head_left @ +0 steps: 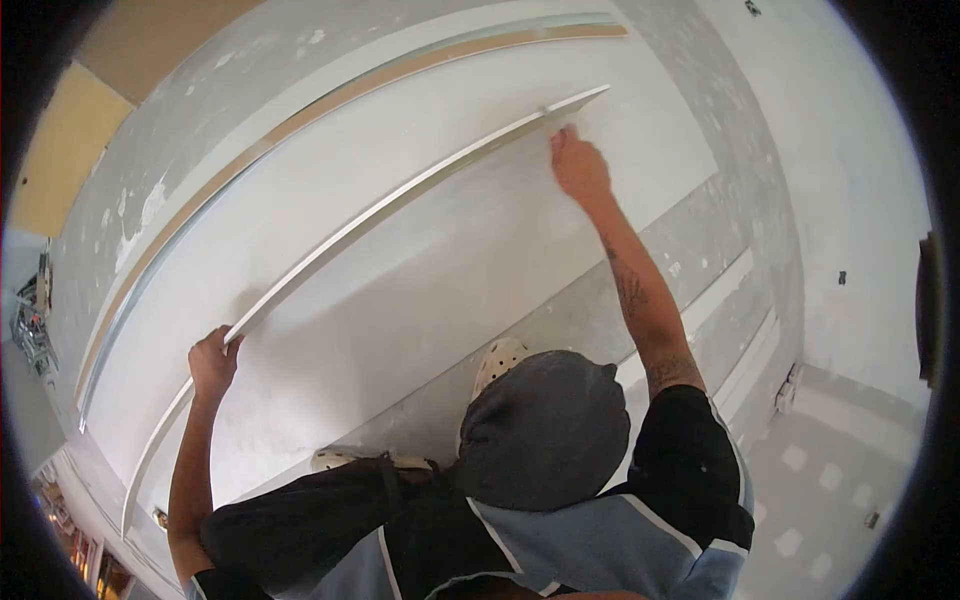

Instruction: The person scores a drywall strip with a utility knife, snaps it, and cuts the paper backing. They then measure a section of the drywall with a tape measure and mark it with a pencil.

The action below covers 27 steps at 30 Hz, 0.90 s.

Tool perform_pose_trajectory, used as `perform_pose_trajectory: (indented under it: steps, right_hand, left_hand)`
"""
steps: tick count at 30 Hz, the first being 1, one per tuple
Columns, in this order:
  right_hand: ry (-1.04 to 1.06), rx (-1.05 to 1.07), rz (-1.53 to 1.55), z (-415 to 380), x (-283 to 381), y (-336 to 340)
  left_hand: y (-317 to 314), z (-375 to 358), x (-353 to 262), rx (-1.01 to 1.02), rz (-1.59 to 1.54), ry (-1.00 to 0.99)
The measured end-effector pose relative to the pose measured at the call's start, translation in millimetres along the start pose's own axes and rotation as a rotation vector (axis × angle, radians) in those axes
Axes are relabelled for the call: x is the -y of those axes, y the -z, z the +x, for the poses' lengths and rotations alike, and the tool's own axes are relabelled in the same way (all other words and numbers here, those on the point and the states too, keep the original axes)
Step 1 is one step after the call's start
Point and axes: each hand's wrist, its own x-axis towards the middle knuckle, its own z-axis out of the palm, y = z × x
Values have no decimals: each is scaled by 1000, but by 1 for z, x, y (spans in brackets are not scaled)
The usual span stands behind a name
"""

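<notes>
A long, thin white strip [395, 197] runs diagonally over a flat white sheet [450, 270]. My left hand [214, 362] is closed around the strip toward its near end, which carries on past my forearm. Close to the strip's far end is my right hand [580, 165], its fingers curled together and slightly blurred. Whether they hold something small I cannot make out. A small blurred grey spot [545, 110] shows on the strip just above those fingers. Between hand and strip a narrow gap seems to show.
A tan strip [330, 95] and a bluish metal-looking strip [140, 283] lie along the sheet's left side. Scuffed grey floor [150, 190] surrounds it. My knee [545, 430] and a perforated white clog [497, 362] are at the near edge. Patched wall panels [830, 470] stand right.
</notes>
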Motion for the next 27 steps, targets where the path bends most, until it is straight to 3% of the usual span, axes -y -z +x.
perform_pose_trajectory:
  steps: [3,11,13,15,18,22,24,27]
  right_hand:
    - [157,139,76,-35,36,-1]
    - [-102,-66,-30,32,-72,8]
    - [-120,-68,-8,34,-71,11]
    - [-18,-99,115,15,-45,2]
    - [82,67,140,-3,-6,17]
    - [95,43,96,24,-45,-1]
    - [-52,-61,50,53,-82,0]
    - [-124,-50,60,70,-98,14]
  left_hand:
    - [-8,-1,11,-34,16,-64]
    - [-10,3,9,-9,0,0]
    - [-8,2,6,5,0,14]
    - [-7,2,4,-1,3,0]
    - [-5,3,0,42,19,31]
    - [-8,2,3,41,-19,32]
    - [-9,1,1,17,-13,46]
    - [-10,2,3,10,-19,31]
